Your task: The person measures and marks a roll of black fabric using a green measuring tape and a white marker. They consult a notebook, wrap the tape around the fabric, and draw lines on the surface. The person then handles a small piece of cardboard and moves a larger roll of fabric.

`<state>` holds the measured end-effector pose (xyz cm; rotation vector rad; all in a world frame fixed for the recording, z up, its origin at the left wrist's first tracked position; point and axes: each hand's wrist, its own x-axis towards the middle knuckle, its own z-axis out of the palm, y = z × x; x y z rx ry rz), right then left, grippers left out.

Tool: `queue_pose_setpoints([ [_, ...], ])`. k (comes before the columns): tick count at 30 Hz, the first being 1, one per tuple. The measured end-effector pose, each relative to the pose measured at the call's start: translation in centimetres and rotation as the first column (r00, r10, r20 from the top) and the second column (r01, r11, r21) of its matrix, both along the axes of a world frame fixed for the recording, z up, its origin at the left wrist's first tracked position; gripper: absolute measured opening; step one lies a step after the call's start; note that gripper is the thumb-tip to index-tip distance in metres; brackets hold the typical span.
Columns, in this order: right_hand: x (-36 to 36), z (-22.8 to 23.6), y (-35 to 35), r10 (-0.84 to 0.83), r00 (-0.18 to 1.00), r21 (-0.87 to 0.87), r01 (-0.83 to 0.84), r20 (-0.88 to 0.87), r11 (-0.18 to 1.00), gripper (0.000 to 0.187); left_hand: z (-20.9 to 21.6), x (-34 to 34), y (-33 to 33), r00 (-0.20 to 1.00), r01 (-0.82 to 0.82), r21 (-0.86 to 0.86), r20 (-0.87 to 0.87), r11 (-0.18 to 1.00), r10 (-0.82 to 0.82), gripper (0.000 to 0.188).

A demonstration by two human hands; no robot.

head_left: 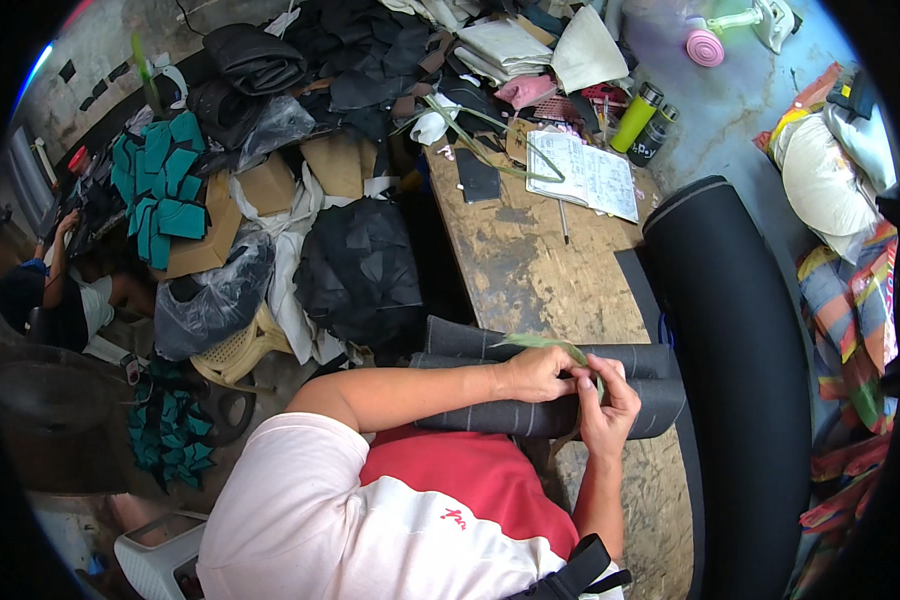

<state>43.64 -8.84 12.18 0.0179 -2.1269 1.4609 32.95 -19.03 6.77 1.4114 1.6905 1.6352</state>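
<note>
Over the dark grey striped rolls of fabric (470,395), my left hand (538,374) and my right hand (610,400) come together. Both are closed, fingertips pinching a thin pale green strip (542,341). One frayed-looking end of this strip trails leftward past my left hand, and the rest passes between the fingers of both hands. I cannot tell whether it is cord, leaf or cloth. The fabric rolls lie across the near part of the worn wooden table (530,270), under my wrists.
A large black roll (735,390) stands along the table's right side. Farther back are an open notebook (595,172), a pen (564,222), a lime-green bottle (635,118) and a dark one (654,137). Teal cut pieces (157,185) and another person (55,290) are at left.
</note>
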Motion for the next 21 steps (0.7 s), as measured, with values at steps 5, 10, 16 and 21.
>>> queue_pose_setpoints([
  [5, 0.7, 0.4, 1.7, 0.021, 0.996, -0.220, -0.002, 0.084, 0.976, 0.060, -0.2, -0.1, 0.4, 0.976, -0.016, 0.062, -0.214, 0.998, 0.029, 0.019],
  [10, 1.0, 2.1, 3.1, -0.012, 0.979, 0.358, -0.064, 0.205, 0.931, 0.037, 0.1, -0.2, 0.4, 0.968, -0.003, 0.035, -0.249, 0.999, 0.012, 0.017],
  [16, 3.3, 2.5, 4.1, -0.172, 0.958, -0.049, 0.188, 0.228, 0.981, 0.016, 0.3, -0.9, 0.1, 0.995, -0.034, 0.081, -0.090, 0.996, 0.041, 0.012],
  [21, 5.6, 1.4, 4.3, -0.228, 0.953, -0.066, 0.245, 0.197, 0.967, 0.013, 0.9, -0.7, 0.0, 0.997, -0.008, 0.088, -0.071, 0.996, 0.014, 0.012],
])
